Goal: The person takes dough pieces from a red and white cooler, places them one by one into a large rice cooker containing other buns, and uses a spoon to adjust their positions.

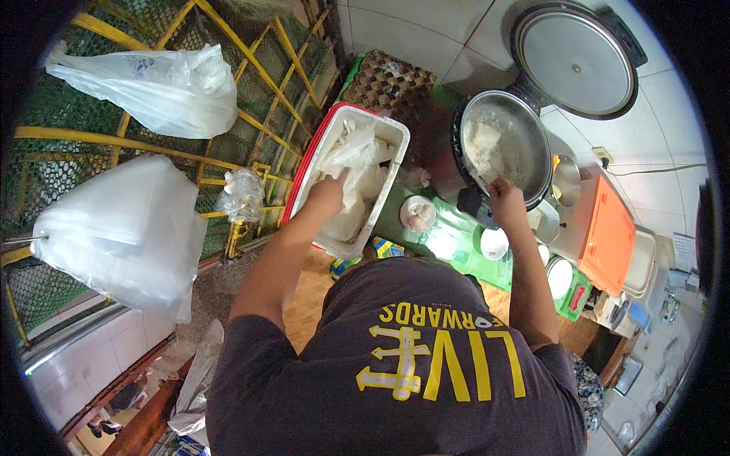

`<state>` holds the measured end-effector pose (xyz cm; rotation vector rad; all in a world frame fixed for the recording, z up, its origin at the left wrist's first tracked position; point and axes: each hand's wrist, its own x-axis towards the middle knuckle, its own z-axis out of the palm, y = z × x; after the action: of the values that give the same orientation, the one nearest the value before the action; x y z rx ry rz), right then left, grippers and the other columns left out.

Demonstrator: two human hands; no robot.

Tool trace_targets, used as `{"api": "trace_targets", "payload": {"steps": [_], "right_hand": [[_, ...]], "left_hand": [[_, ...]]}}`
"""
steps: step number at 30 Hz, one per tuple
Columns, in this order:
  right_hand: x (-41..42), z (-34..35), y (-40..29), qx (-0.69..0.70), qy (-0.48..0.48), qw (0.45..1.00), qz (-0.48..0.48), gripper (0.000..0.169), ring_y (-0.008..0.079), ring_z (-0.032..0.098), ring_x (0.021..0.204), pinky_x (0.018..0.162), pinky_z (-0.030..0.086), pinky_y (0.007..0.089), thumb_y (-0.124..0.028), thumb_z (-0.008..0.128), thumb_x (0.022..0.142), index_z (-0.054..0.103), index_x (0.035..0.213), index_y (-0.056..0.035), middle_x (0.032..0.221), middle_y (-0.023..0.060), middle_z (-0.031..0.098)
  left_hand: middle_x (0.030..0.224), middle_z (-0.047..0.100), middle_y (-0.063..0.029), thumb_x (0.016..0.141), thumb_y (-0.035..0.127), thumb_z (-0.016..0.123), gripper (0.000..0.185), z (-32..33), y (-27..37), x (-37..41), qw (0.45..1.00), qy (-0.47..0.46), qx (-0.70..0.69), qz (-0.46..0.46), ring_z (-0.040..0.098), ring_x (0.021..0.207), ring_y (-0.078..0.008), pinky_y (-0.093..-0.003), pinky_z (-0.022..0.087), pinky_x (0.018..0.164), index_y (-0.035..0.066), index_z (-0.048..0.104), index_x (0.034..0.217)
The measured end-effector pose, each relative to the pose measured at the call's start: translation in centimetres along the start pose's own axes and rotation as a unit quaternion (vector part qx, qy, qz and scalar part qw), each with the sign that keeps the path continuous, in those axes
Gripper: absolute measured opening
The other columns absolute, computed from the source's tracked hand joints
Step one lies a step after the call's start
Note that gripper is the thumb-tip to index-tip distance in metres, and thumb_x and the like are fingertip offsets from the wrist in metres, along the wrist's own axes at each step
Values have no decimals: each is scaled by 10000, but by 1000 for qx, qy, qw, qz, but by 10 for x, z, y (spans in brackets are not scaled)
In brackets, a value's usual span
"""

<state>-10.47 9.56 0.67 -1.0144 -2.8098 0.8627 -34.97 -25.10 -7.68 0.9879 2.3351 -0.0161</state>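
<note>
My left hand (328, 195) reaches into a white cooler box (392, 171) with a red rim, a finger extended onto the clear plastic bag (356, 151) inside. Pale, whitish contents lie under and around that bag. On the right, my right hand (506, 196) is at the near rim of a round cooker pot (547, 137), its fingers bent together; whether they hold something is hidden. Inside the pot a whitish lump (482, 141) lies at the left, with white residue about it. The cooker's round lid (570, 62) stands raised behind. Between my hands sits a small white bowl (417, 214) with pale bits in it.
Egg trays (388, 80) lie behind the cooler. Plastic bags (120, 233) hang on a yellow metal grille (74, 134) at left. Right of the pot are a metal pot (566, 181), an orange lid (607, 233) and white containers (559, 277). A green cover (456, 228) spans the table.
</note>
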Motion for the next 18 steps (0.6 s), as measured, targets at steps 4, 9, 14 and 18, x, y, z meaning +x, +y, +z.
{"api": "trace_targets", "payload": {"steps": [4,9,14,18], "right_hand": [[-19,12,-44,-10,-54,998,-25,203,380,657,724,672,497,418,-181,626,922,642,937,20,794,237,656],[-35,42,-64,-13,-95,994,-52,237,434,654,835,744,509,502,-257,585,919,686,904,-43,865,233,676],[-33,75,-104,-81,-134,976,-153,224,410,664,821,741,527,506,-262,607,911,723,923,-72,856,201,689],[-17,98,-123,-106,-98,980,-136,220,422,658,799,716,523,508,-269,635,894,723,915,-68,850,206,684]], "left_hand": [[1171,627,-238,810,109,704,687,92,-46,90,995,22,40,91,647,991,-425,-502,539,849,101,420,1435],[1059,690,-233,876,185,651,483,29,-17,137,916,221,-305,136,671,929,-420,-479,544,841,65,536,1330],[1087,631,-163,910,174,631,283,-58,16,67,977,174,-54,109,637,973,-381,-487,529,792,85,586,1174],[997,586,-163,895,158,621,189,-9,-16,34,959,248,-74,113,633,934,-380,-500,519,783,99,638,1074]]}}
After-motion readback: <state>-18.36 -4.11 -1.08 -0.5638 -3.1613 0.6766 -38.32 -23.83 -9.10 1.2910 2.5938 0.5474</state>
